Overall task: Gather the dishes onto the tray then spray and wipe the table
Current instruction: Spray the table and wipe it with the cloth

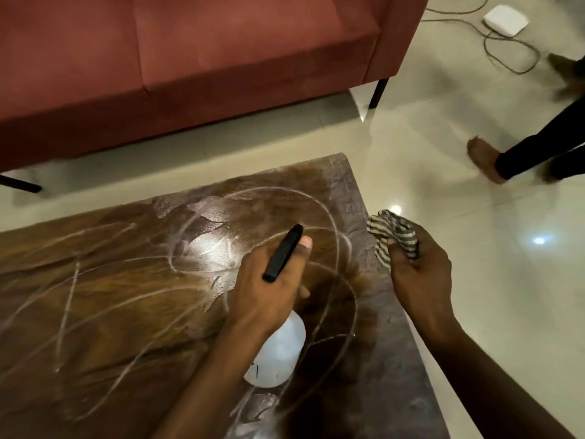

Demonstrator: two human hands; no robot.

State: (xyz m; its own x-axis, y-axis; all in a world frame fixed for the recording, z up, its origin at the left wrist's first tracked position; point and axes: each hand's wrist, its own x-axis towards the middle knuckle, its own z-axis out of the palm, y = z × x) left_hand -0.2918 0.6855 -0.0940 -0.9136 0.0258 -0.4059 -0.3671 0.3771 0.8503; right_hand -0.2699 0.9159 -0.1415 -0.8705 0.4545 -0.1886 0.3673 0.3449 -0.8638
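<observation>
Table top (95, 296), brown wood w/ whitish wet streaks, fills the lower left, its far corner near centre. Red sofa (190, 58) stands behind it, across a strip of pale tiled floor (474, 248). Second person's legs (538, 144) are at the right edge, apart from the table. Spray bottle (278, 353), white body w/ black head, is over the table's right part, gripped at the neck by L hand (266, 296). Striped cloth (395, 236), bunched, is pinched in R hand (418, 274), just beyond the table's right edge.
</observation>
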